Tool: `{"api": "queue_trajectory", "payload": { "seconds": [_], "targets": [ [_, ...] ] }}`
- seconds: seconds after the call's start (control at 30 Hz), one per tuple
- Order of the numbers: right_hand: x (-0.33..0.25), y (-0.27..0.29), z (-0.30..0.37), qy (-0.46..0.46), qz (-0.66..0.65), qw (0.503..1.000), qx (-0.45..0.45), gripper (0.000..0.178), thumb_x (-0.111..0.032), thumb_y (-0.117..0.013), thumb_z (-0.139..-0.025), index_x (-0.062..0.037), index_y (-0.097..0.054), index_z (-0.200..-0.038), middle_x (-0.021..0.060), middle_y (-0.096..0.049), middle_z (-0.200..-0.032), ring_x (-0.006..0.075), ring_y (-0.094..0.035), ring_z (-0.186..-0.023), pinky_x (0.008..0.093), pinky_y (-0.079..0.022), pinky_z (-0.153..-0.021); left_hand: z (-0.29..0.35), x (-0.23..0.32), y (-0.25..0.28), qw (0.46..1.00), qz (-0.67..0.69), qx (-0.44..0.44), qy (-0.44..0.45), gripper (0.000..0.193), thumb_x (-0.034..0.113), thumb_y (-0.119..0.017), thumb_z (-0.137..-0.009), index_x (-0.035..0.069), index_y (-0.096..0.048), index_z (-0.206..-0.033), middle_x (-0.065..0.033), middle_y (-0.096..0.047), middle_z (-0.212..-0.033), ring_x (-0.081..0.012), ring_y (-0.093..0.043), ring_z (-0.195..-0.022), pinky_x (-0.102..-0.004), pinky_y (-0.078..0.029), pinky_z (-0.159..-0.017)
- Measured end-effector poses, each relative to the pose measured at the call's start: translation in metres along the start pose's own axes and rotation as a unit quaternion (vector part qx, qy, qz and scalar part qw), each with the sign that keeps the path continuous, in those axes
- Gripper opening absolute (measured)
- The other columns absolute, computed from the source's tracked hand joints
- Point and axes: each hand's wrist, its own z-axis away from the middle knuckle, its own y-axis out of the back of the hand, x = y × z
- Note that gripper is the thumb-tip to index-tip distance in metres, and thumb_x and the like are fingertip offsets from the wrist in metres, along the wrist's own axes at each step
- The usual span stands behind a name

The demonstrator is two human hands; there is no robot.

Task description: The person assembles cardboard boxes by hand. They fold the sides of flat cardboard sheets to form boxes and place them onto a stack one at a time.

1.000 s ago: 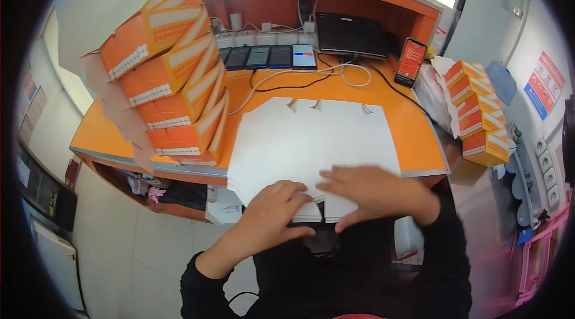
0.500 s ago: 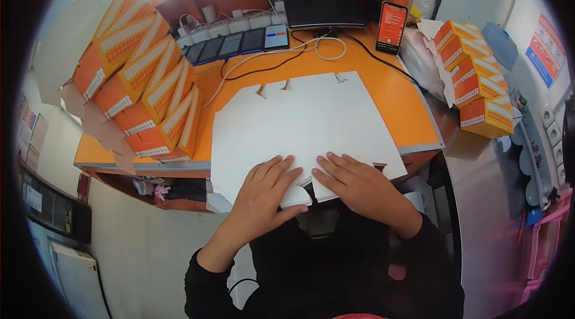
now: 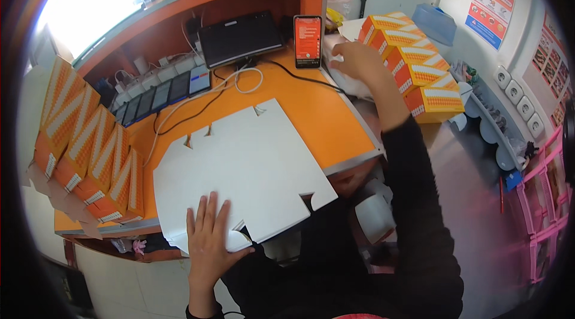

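White die-cut cardboard sheets (image 3: 251, 163) lie stacked on the orange desk, with notches cut along their edges. My left hand (image 3: 208, 238) rests flat on their near edge, fingers spread and thumb at the front flap. At the right, my right hand (image 3: 362, 67) is stretched out past the upright phone (image 3: 308, 42), above a white plastic bag (image 3: 344, 76). Its fingers are bent but apart, and nothing shows between them. Close beside it, a stack of orange-and-yellow patterned cartons (image 3: 419, 70) leans at a slant.
More patterned cartons (image 3: 90, 139) are piled at the left of the desk (image 3: 317, 127). Along the back stand a dark monitor (image 3: 239, 38), a row of phones (image 3: 162, 97) and chargers with loose cables. A pink rack (image 3: 542, 223) is at the far right.
My right hand has left the cardboard and reached out to the right, over the plastic bag beside the cartons. The view has turned right. My left hand stays on the sheets.
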Motion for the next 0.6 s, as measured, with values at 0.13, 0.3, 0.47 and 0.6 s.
{"api": "queue_trajectory", "payload": {
  "seconds": [0.13, 0.3, 0.47, 0.6],
  "targets": [
    [0.082, -0.051, -0.090, -0.047, 0.188, 0.971, 0.138, 0.049, -0.037, -0.070, -0.077, -0.0146, -0.060, -0.120, 0.0076, -0.054, -0.131, 0.0289, -0.048, -0.124, 0.0466, -0.039, -0.101, 0.000, -0.003, -0.002, 0.999, -0.008, 0.026, -0.020, 0.096, 0.047, -0.083, -0.054, 0.007, -0.047, -0.134, -0.0184, -0.037, -0.145, -0.0358, -0.033, -0.135, -0.0538, -0.020, -0.111],
    [0.120, -0.061, -0.118, 0.016, 0.300, 0.916, 0.267, 0.034, -0.029, -0.059, -0.085, -0.0151, -0.065, -0.115, 0.0055, -0.057, -0.125, 0.0279, -0.039, -0.131, 0.0537, -0.021, -0.111, 0.003, -0.006, -0.003, 1.000, -0.010, 0.026, -0.001, 0.098, 0.049, -0.084, -0.050, 0.005, -0.049, -0.130, -0.0191, -0.039, -0.143, -0.0369, -0.033, -0.135, -0.0522, -0.019, -0.111],
    [0.143, -0.059, -0.114, -0.040, 0.323, 0.927, 0.187, 0.022, -0.027, -0.070, -0.073, -0.0132, -0.070, -0.090, 0.0047, -0.064, -0.106, 0.0237, -0.054, -0.114, 0.0507, -0.036, -0.100, -0.003, -0.002, -0.002, 1.000, 0.006, 0.008, -0.001, 0.094, 0.046, -0.083, -0.053, 0.005, -0.050, -0.130, -0.0193, -0.038, -0.143, -0.0372, -0.033, -0.135, -0.0526, -0.019, -0.111],
    [0.148, -0.062, -0.091, -0.051, 0.270, 0.954, 0.116, 0.010, -0.021, -0.068, -0.071, -0.0129, -0.071, -0.077, 0.0060, -0.067, -0.085, 0.0246, -0.065, -0.083, 0.0431, -0.051, -0.073, -0.002, -0.005, -0.003, 1.000, 0.005, 0.011, -0.003, 0.092, 0.041, -0.083, -0.054, 0.006, -0.049, -0.131, -0.0196, -0.037, -0.144, -0.0377, -0.032, -0.135, -0.0536, -0.019, -0.111]
  ]
}}
